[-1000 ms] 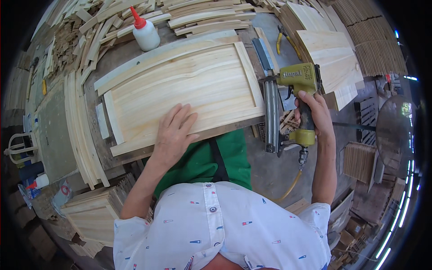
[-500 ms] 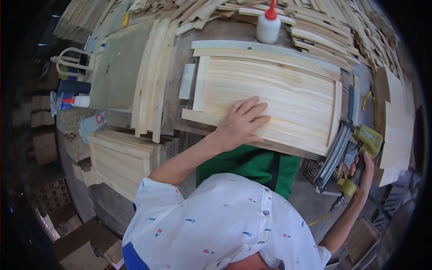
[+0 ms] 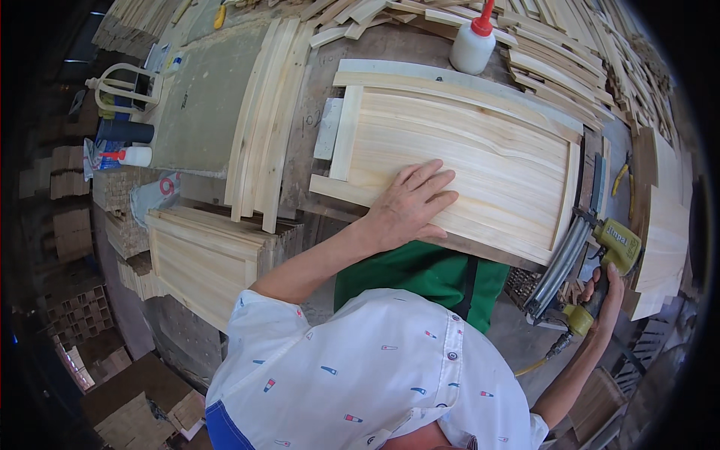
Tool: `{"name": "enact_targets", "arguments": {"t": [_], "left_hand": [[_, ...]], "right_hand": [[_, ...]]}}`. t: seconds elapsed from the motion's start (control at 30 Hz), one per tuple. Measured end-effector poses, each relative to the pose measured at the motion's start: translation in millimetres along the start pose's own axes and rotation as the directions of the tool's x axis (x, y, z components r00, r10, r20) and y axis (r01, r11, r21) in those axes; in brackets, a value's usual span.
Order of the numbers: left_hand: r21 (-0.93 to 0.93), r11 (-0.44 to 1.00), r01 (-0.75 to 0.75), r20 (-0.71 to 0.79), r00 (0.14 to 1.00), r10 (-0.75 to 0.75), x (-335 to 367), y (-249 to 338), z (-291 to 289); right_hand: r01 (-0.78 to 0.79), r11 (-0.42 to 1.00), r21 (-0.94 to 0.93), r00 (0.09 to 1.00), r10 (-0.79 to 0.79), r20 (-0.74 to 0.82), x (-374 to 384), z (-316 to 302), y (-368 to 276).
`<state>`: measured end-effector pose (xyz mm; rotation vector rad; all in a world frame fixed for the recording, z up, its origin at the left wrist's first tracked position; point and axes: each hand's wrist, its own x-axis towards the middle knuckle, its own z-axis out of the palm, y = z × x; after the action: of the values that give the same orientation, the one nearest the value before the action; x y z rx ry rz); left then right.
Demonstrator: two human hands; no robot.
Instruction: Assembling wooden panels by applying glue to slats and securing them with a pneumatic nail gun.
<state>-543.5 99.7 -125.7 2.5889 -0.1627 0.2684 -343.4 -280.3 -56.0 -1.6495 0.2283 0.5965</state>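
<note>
Head view: the left hand (image 3: pixel 411 202) lies flat at mid-frame, fingers spread, pressing on the pale wooden panel (image 3: pixel 465 161) that fills the centre and upper right of the workbench (image 3: pixel 307 127). At the right edge, the right hand (image 3: pixel 606 294) is wrapped around the handle of a yellow-green nail gun (image 3: pixel 592 262) set against the panel's right end. A glue bottle (image 3: pixel 474 43) stands at the top.

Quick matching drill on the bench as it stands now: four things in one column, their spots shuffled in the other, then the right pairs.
1 left hand
2 right hand
3 glue bottle
4 curved wooden strips

A behind the wood panel, at its far edge
B flat on the panel's near edge
C on the bench left of the panel
D gripping the nail gun

Pairs: 1-B, 2-D, 3-A, 4-C
</note>
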Motion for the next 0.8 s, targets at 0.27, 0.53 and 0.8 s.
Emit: {"name": "enact_targets", "arguments": {"t": [0.27,0.53,0.8], "left_hand": [[0.188,0.982,-0.012,0.099,0.995,-0.007,-35.2,-44.3,-56.5],[0.273,0.961,-0.039,0.157,0.988,-0.005,-64.6,-91.0,-103.2],[0.241,0.970,-0.034,0.071,0.997,0.018,-70.5,-101.2,-96.9]], "right_hand": [[0.037,0.998,-0.051,0.998,-0.040,-0.054,-1.9,7.7,0.2],[0.084,0.985,-0.154,0.992,-0.096,-0.077,-5.5,9.4,-6.7],[0.206,0.894,-0.397,0.971,-0.239,-0.033,-30.9,88.5,-49.6]]}}
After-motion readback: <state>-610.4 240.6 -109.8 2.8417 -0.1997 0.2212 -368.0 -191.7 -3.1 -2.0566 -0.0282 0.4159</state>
